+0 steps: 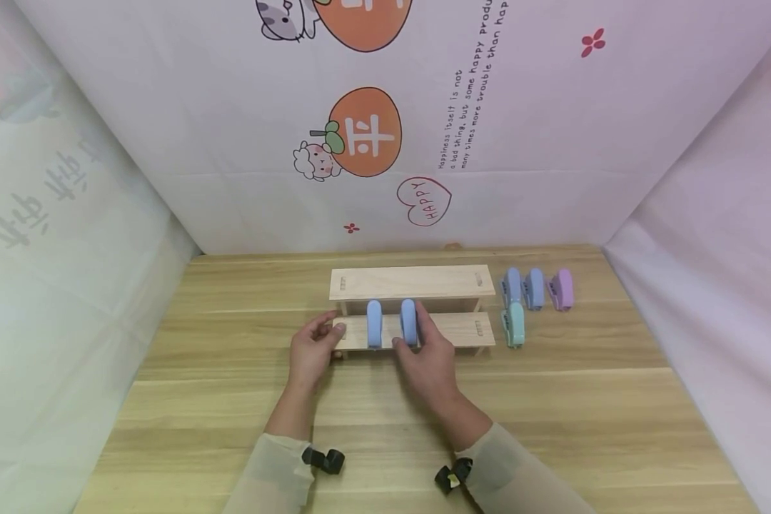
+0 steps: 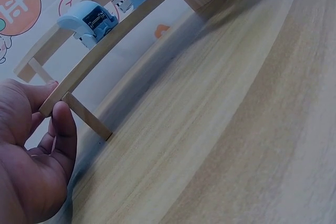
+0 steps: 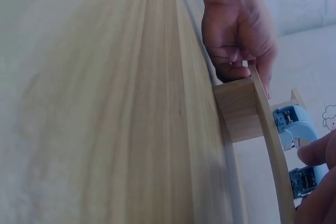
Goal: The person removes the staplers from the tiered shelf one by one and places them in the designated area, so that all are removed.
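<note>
The person wears pale beige sleeves: the left sleeve (image 1: 271, 475) and the right sleeve (image 1: 517, 475) look thin and creased, with loose, uneven edges ending on the forearms. Beside each cuff sits a small black device; the left device (image 1: 326, 461) has a blocky end, and the right device (image 1: 451, 476) shows a small pale yellow patch. Both left hand (image 1: 311, 348) and right hand (image 1: 432, 360) are bare.

There are six staplers in total: two blue staplers (image 1: 374, 323) on the near wooden stand (image 1: 462, 328), and at the right two other blue staplers (image 1: 535, 289), one purple stapler (image 1: 562, 289) and one mint-green stapler (image 1: 516, 326). With the far wooden stand (image 1: 411, 282), the stands are two.
</note>
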A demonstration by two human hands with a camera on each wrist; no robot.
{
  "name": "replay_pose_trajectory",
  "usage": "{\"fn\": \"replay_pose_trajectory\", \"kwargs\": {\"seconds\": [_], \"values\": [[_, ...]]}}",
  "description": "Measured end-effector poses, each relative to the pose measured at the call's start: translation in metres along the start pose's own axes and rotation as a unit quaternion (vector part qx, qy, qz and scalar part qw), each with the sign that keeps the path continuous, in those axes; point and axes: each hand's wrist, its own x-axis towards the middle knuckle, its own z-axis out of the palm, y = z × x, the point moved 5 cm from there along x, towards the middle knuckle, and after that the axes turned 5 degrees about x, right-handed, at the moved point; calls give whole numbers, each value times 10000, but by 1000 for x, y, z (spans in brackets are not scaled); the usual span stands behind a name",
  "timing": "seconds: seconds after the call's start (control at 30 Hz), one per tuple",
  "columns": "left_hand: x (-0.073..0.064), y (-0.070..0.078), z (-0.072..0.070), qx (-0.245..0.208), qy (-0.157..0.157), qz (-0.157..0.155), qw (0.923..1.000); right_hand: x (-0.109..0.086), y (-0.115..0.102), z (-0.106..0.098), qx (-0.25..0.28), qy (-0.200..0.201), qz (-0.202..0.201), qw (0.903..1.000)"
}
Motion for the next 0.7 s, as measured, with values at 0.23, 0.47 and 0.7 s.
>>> {"fn": "replay_pose_trajectory", "kwargs": {"seconds": [0.23,0.47,0.7], "values": [[0,0,1,-2,-6,31,10000,1,-1,0,-59,-46,-87,9999],[-2,2,1,-62,-22,50,10000,1,-1,-1,-31,-10,-180,9998],[-1,0,0,-55,-28,10,10000,2,0,-1,47,-87,-56,9999]]}}
